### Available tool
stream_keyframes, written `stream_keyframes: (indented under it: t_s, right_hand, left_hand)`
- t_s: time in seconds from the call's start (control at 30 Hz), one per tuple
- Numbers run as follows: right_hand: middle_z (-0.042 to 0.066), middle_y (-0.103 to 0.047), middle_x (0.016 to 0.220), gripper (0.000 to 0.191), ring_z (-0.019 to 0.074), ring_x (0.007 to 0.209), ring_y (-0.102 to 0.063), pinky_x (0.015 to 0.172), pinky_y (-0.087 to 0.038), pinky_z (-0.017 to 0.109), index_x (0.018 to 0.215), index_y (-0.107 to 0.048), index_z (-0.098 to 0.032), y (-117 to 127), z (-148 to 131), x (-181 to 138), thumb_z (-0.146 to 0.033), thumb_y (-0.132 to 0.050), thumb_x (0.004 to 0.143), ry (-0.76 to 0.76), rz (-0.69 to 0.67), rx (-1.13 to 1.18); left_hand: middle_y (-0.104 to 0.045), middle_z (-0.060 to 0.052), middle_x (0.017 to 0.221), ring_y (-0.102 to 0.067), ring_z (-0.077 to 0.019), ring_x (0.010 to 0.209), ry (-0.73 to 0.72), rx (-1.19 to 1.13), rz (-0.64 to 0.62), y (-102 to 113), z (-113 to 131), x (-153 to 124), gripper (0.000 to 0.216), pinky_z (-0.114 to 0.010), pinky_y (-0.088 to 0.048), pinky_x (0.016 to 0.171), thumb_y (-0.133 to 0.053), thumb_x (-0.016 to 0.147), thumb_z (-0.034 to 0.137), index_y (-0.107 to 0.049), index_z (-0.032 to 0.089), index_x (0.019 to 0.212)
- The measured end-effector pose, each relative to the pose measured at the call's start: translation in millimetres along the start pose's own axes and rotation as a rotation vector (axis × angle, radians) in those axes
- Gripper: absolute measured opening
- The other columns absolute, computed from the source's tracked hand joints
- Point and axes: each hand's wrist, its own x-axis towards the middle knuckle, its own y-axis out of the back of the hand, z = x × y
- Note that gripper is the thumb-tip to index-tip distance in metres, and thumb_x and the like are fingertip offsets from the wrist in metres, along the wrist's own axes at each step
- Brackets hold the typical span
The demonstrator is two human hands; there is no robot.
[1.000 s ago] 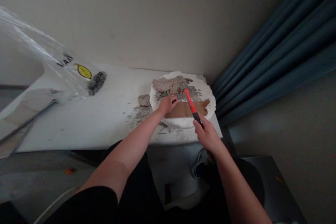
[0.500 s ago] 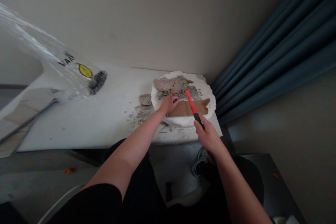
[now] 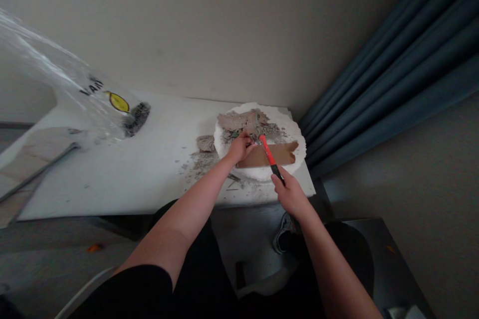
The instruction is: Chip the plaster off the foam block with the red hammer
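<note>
Hidden: the hammer's head is lost among the rubble point(image 3: 245, 122), so its shape cannot be made out; the butt of the handle is covered by the right hand point(image 3: 290, 195). What the left hand's fingertips pinch is too small to tell.
Cut off: a clear plastic bag point(image 3: 75, 92) with a yellow mark runs out of view at the left edge.
Hammer: the hammer point(image 3: 268, 153) has a bright orange-red handle turning black at the grip, and lies slanted up and to the left.
Base: a round white foam block point(image 3: 295, 134) on the white counter point(image 3: 123, 169), carrying a brown board point(image 3: 286, 153) and grey broken pieces.
Right hand: closed around the black grip, at the near edge of the foam block.
Left hand: the left hand point(image 3: 239, 147) is curled, fingers bent down onto the rubble just left of the hammer's far end.
Surroundings: grey crumbs scatter on the counter left of the block; dark blue curtain point(image 3: 392, 65) at right.
</note>
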Motion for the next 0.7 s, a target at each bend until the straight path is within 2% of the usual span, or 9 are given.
stream_keyframes:
  t_s: [0.2, 0.33, 0.47, 0.57, 0.7]
  right_hand:
    - [0.005, -0.061, 0.074, 0.048, 0.0210, 0.067, -0.060, 0.060, -0.048, 0.029, 0.138, -0.055, -0.017, -4, 6, 1, -0.041, -0.046, 0.097, 0.037, 0.031, -0.032]
    - [0.005, -0.062, 0.075, 0.048, 0.0216, 0.069, -0.060, 0.061, -0.049, 0.030, 0.136, -0.056, -0.017, -3, 7, 4, -0.041, -0.047, 0.096, 0.028, 0.031, -0.054]
    - [0.006, -0.065, 0.081, 0.048, 0.0222, 0.073, -0.062, 0.065, -0.050, 0.031, 0.139, -0.055, -0.017, -1, 7, 2, -0.040, -0.047, 0.097, 0.046, 0.055, -0.074]
    - [0.008, -0.067, 0.085, 0.047, 0.0233, 0.078, -0.063, 0.070, -0.051, 0.032, 0.137, -0.057, -0.016, -4, 10, -1, -0.036, -0.048, 0.096, 0.031, 0.038, -0.111]
    - [0.011, -0.070, 0.095, 0.048, 0.0253, 0.087, -0.065, 0.077, -0.052, 0.035, 0.141, -0.054, -0.017, -10, 13, -4, -0.034, -0.047, 0.096, 0.029, 0.052, -0.146]
  left_hand:
    - [-0.061, -0.010, 0.107, -0.059, -0.0185, 0.088, 0.022, 0.002, -0.026, 4, 3, 1, 0.022, -0.033, -0.049, 0.086, -0.064, 0.085, 0.036, -0.069, 0.015, 0.088]
    - [-0.062, -0.013, 0.110, -0.061, -0.0199, 0.085, 0.035, -0.048, -0.084, 14, 1, 3, 0.043, -0.034, -0.051, 0.081, -0.077, 0.071, 0.033, -0.066, 0.012, 0.107]
    - [-0.066, -0.011, 0.112, -0.062, -0.0161, 0.081, 0.075, -0.151, -0.093, 21, -2, 3, 0.047, -0.033, -0.053, 0.080, -0.067, 0.071, 0.018, -0.060, 0.011, 0.117]
    - [-0.069, -0.011, 0.108, -0.064, -0.0178, 0.089, 0.077, -0.146, -0.089, 22, -3, 4, 0.046, -0.034, -0.052, 0.086, -0.056, 0.071, 0.008, -0.061, 0.010, 0.116]
    - [-0.070, -0.013, 0.109, -0.065, -0.0207, 0.099, 0.088, -0.152, -0.054, 21, -3, 5, 0.048, -0.037, -0.051, 0.093, -0.050, 0.071, 0.004, -0.061, 0.010, 0.117]
